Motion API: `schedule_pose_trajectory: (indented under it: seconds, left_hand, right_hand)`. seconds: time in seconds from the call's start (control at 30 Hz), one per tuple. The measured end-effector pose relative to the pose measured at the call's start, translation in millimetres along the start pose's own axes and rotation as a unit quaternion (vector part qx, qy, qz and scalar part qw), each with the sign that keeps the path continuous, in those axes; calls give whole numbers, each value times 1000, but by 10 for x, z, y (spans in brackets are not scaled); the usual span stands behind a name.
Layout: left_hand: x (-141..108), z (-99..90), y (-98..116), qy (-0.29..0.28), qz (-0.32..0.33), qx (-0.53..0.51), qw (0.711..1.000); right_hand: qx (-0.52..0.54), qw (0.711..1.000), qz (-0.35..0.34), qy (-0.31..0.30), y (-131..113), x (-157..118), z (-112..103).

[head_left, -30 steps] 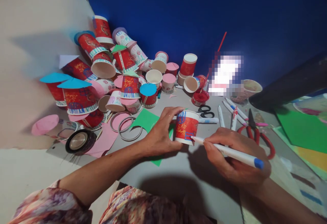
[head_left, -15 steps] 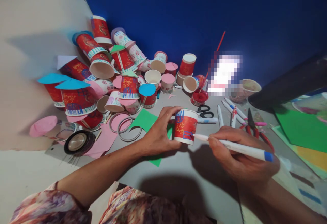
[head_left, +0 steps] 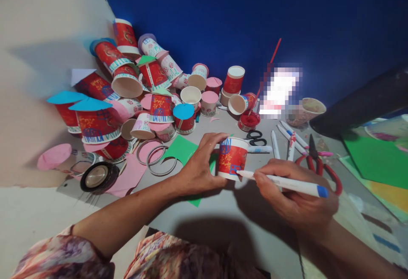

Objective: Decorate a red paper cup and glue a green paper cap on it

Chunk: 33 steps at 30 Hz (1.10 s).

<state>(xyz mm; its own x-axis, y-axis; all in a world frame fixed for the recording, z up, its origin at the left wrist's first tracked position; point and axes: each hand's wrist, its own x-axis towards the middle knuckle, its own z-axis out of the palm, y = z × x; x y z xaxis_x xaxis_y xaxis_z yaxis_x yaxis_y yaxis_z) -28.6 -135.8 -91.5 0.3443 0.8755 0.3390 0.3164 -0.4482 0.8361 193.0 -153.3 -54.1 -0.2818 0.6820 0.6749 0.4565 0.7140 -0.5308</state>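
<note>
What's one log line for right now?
left hand: holding red paper cup | right hand: holding blue-ended white marker | marker tip: at blue box drawing

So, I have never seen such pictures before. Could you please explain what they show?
No machine is here, only a person working bare-handed. Every picture comes from one camera worn on the head, looking forward and down. The left hand holds a red paper cup; the right hand holds a white marker, its tip at or very near blue lines on the cup. On the grey table lie scissors, red-handled pliers and more markers; decorated cups are piled to the left.
</note>
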Motion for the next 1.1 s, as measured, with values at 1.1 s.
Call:
schedule_pose_trajectory:
  seconds: [1.1]
  left_hand:
    - [26, -67, 59, -77, -99, -191, 973]
  right_hand:
    - [28, 994, 99, -38, 405, 80, 1]
